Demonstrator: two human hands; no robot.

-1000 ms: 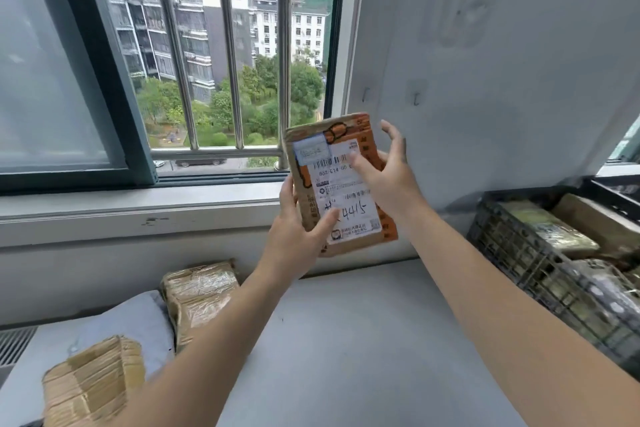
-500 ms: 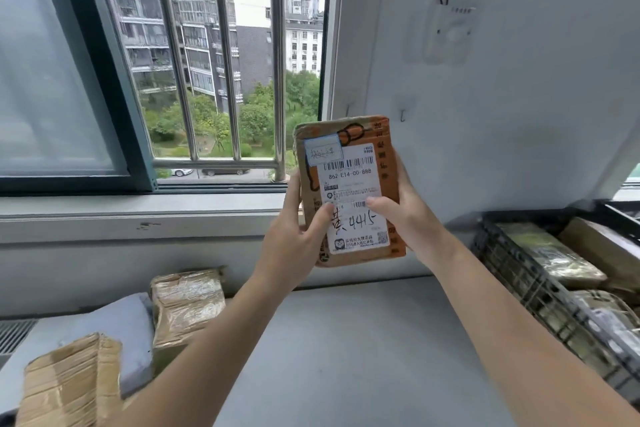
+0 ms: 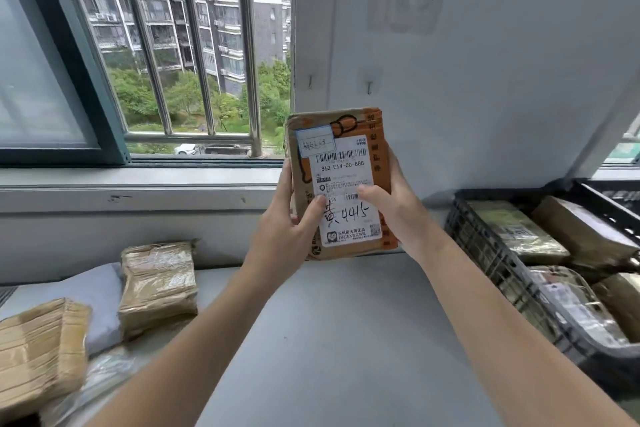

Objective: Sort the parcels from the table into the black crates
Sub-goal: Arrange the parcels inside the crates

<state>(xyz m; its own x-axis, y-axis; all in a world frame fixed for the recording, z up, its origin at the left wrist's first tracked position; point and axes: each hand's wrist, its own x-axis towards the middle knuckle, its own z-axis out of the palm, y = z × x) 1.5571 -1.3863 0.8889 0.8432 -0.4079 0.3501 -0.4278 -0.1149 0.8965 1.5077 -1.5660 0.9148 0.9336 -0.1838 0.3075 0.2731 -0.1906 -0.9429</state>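
Both hands, left hand [image 3: 289,236] and right hand [image 3: 398,208], grip the labelled parcel [image 3: 341,184] upright; read its label, then lower it flat into the black crate [image 3: 491,253] at the worktop's right edge.

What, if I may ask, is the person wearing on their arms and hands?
Nothing that shows. The left hand and the right hand are ungloved, with no ring visible. The left forearm and the right forearm are bare down to the frame's edge: no sleeve, watch or bracelet is in view.
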